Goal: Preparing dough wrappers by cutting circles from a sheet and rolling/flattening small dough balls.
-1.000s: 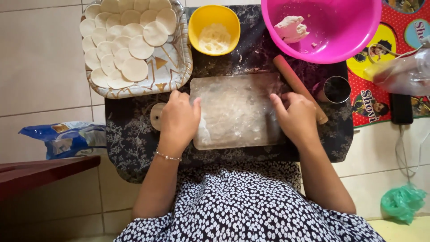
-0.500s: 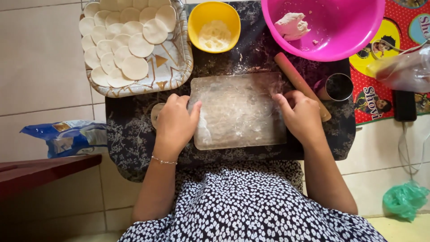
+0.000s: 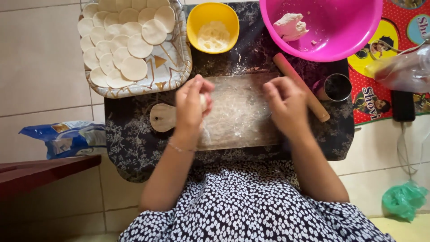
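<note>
Both hands have lifted off the board (image 3: 237, 112) since a moment ago, when they were lying flat on it. The left hand (image 3: 190, 105) is now pinching what seems to be a small pale dough piece (image 3: 204, 102) over the board's left end; blur hides its shape. The right hand (image 3: 286, 101) is hovering, fingers curled together, holding nothing. Beyond it the pin (image 3: 301, 86) is lying slantwise, then the tray (image 3: 179, 67) of discs (image 3: 127, 40) and the pink bowl (image 3: 345, 31).

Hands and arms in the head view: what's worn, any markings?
Both hands, left hand and right hand, are bare, no gloves. Forearms are uncovered, no sleeves reaching them. A thin bracelet sits on the left wrist. The dress is dark with small white print.
</note>
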